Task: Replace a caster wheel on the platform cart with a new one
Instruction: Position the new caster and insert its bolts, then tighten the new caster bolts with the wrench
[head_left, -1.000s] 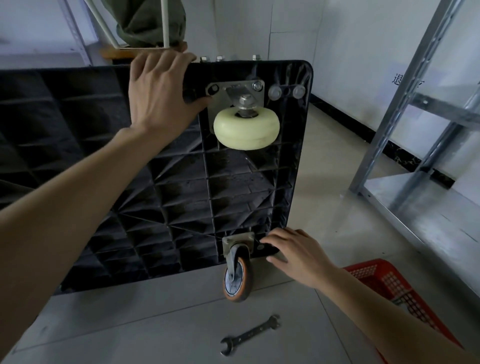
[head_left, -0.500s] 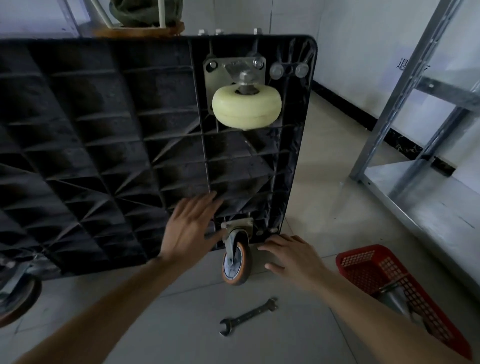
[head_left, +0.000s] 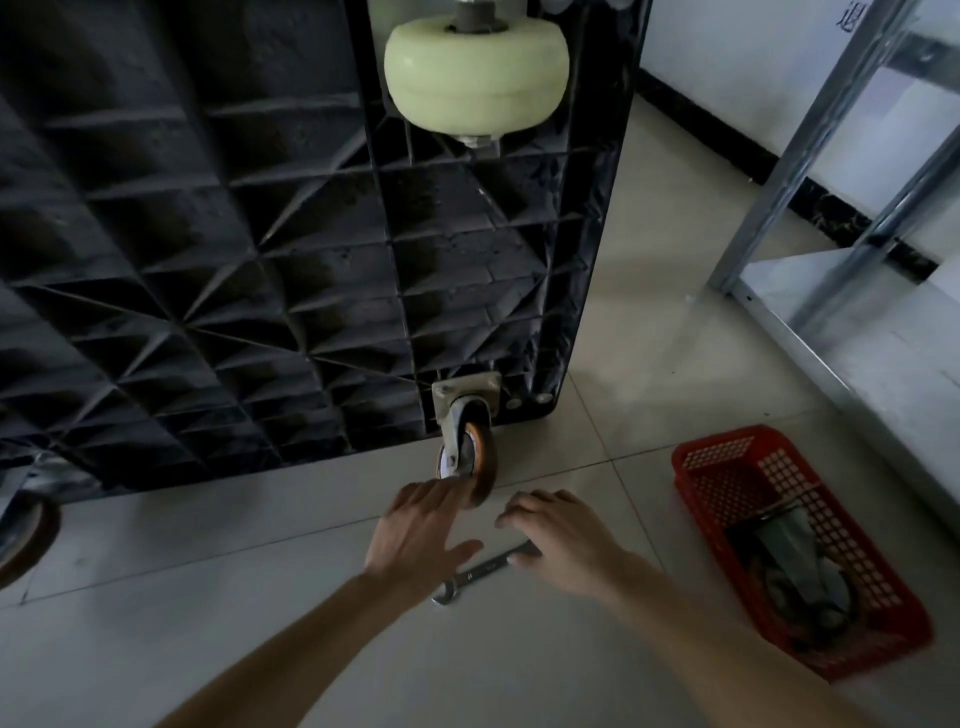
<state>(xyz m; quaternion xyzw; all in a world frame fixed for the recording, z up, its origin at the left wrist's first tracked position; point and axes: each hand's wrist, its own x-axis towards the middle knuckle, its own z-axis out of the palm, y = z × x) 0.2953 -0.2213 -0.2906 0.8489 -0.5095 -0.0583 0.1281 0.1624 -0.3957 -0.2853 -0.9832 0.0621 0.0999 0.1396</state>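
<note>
Platform cart: stood on edge, underside to camera. Orange caster at its 5 o'clock corner, bolted on. Left hand: dropped from ribbed panel within half a second, fingers straight, together, touching wheel. Right hand: lowered, fingers loosely bent over wrench; grip unclear. Removal likely imminent; replacement in red basket, 3 o'clock

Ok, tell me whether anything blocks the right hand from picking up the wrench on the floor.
Nothing visible does. The right hand hovers directly over the wrench, covering its far end. The left hand is beside it, fingertips at the orange caster, off the wrench.
</note>
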